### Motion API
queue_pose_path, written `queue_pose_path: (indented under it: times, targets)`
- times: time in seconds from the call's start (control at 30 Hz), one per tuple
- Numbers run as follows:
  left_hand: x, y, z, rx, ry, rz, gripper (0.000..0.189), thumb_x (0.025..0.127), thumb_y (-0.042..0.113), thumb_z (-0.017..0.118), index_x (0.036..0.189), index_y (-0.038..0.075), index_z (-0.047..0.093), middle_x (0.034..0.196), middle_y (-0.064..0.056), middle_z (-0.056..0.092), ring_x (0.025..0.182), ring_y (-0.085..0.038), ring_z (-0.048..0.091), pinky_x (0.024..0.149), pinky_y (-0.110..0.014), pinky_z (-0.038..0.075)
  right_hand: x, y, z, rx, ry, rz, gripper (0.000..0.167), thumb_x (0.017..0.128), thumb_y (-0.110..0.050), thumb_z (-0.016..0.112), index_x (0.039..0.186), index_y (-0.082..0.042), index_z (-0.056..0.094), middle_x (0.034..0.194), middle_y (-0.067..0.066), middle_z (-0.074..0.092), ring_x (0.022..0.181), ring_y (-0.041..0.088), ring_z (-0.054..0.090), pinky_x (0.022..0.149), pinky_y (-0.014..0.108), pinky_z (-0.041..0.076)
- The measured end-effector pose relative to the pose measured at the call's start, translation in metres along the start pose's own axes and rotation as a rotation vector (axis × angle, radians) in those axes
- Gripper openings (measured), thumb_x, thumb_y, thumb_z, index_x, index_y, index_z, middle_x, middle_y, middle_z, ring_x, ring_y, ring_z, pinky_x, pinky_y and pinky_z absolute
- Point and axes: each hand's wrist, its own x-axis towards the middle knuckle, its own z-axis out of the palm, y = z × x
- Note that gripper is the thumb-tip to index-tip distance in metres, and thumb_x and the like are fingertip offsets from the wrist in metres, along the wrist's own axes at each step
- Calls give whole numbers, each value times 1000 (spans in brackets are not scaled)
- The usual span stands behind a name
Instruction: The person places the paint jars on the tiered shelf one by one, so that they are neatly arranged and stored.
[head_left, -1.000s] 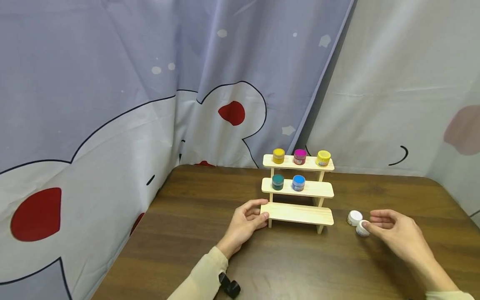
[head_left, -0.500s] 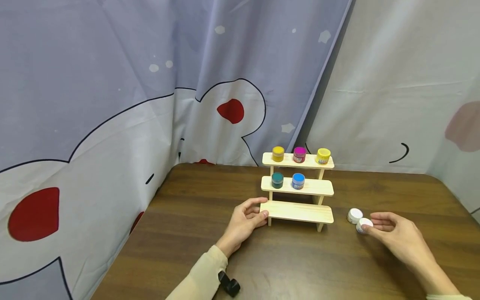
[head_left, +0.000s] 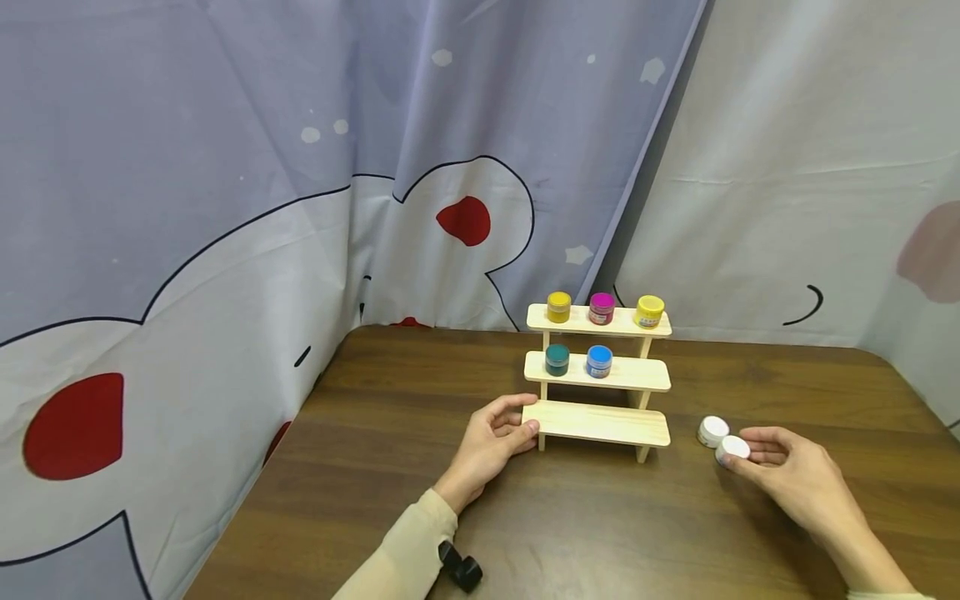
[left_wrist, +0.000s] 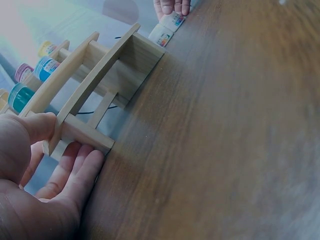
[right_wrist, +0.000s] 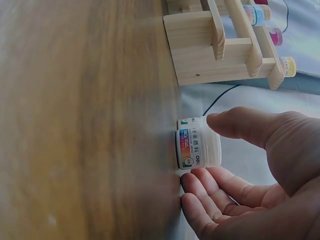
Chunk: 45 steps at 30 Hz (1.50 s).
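Note:
My left hand [head_left: 487, 446] grips the left end of a three-tier wooden display stand [head_left: 600, 422]. The thumb lies on the lowest step and the fingers reach round its end, as the left wrist view shows. At the right my right hand [head_left: 802, 471] has its thumb and fingers about a white-lidded paint jar [head_left: 732, 450], which appears to stand on the table. A second white jar [head_left: 713, 431] stands close behind it, largely hidden in the right wrist view. The nearer jar's printed label [right_wrist: 192, 147] faces the wrist camera.
Yellow [head_left: 558, 307], magenta [head_left: 602, 308] and bright yellow [head_left: 649, 311] jars stand on the top step. Dark green [head_left: 557, 359] and blue [head_left: 599, 361] jars stand on the middle one. A patterned curtain [head_left: 450, 100] hangs behind the brown table [head_left: 420, 367].
The nearer white jar has shifted slightly, and my right thumb has moved from over its lid to its near side. My left hand and the stand keep their places.

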Motion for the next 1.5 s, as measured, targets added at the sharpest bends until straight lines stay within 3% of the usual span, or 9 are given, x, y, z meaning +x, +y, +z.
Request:
queue_pose_path:
  times: [0.97, 1.5]
  targets:
    - [-1, 0, -1, -2, -1, -2, 40, 105, 7, 80, 144, 12, 73, 108, -12, 75, 102, -24, 78, 96, -42, 68, 0, 2, 2, -25, 23, 7, 56, 96, -43, 91, 128, 0, 74, 115, 16, 83, 89, -17, 61, 70, 9, 50]
    - [0, -1, -1, -4, -1, -6, 40, 104, 6, 80, 143, 13, 74, 109, -12, 75, 101, -22, 77, 95, -41, 69, -1, -5, -2, -8, 10, 39, 60, 97, -46, 90, 132, -1, 73, 115, 15, 83, 89, -14, 62, 69, 14, 51]
